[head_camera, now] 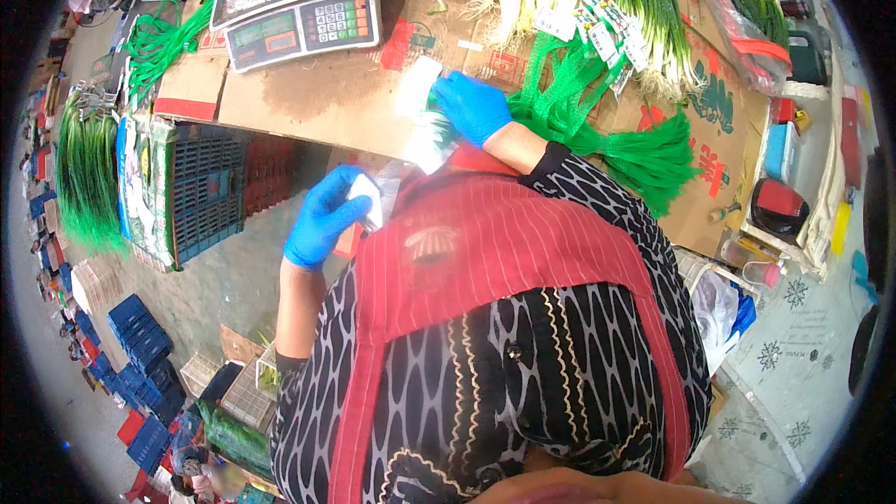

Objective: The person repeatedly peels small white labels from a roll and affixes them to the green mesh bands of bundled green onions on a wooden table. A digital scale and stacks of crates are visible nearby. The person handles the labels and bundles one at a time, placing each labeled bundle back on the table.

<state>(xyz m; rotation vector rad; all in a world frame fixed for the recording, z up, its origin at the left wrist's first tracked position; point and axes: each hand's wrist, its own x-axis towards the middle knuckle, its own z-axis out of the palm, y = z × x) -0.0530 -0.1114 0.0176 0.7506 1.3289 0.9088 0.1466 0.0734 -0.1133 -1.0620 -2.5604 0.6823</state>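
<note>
My left hand (327, 213), in a blue glove, pinches a white piece of paper or plastic (367, 199) at the left side of the red apron (490, 224). My right hand (472, 106), gloved in blue too, is at the table's near edge with its fingers on a pale, glossy plastic sheet or bag (430, 133), blurred by glare. Just right of that hand lies a bundle of green mesh netting (581, 105). Beyond it are green onions (602, 0) with white roots, and several printed tags (605, 31) rest on the netting.
A digital scale (304, 24) stands on the cardboard-covered table (280, 94). More green netting (157, 42) lies left of it. Plastic crates (206, 189) stand below the table's left part, beside hanging green onions (87, 168). A white tray (815, 224) with small items is at the right.
</note>
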